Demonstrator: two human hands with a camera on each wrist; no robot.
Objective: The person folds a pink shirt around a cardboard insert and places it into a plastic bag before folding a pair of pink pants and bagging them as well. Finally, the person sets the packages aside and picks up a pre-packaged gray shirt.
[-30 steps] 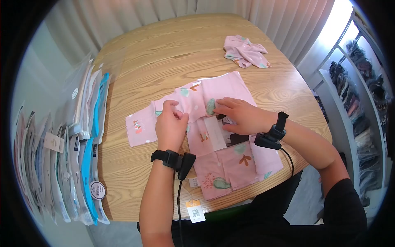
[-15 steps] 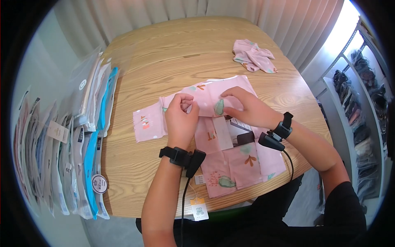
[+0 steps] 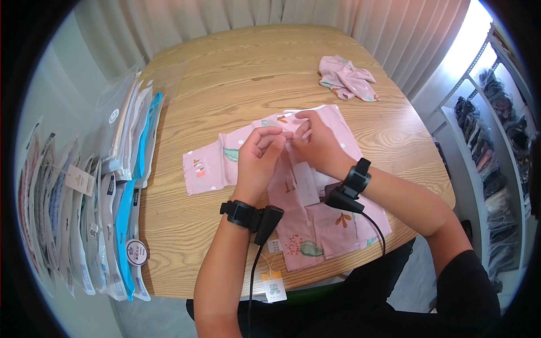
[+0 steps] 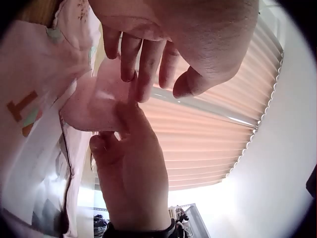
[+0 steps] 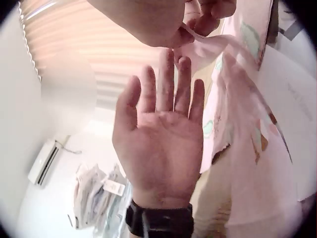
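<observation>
We see a pink printed cotton garment [image 3: 315, 186] spread flat on the round light-wood desk [image 3: 225, 73], near edge toward the person, one sleeve reaching out left. Left hand [image 3: 256, 160] is raised just above the garment's middle, fingers straight and spread, palm showing in the right wrist view [image 5: 158, 144]; it grips nothing, fingertips just beside the cloth fold. Right hand [image 3: 313, 141] sits just right of it, fingers curled and pinching a lifted fold of the pink cloth [image 4: 94, 104] near the far edge of the garment; right wrist view shows the pinched flap [image 5: 208, 47] up top. Both hands close together, nearly touching. A white rectangular paper label [image 3: 306, 183] lies on the garment near the right wrist. Paper hang tags [image 3: 272, 284] dangle off the near desk edge. Far right on the desk lies a crumpled pink printed cloth [image 3: 346, 78], well apart from the hands. Along the left side stands a row of clear plastic garment packages [image 3: 107, 186]. Pale pleated curtains [image 3: 225, 17] hang behind the desk.
</observation>
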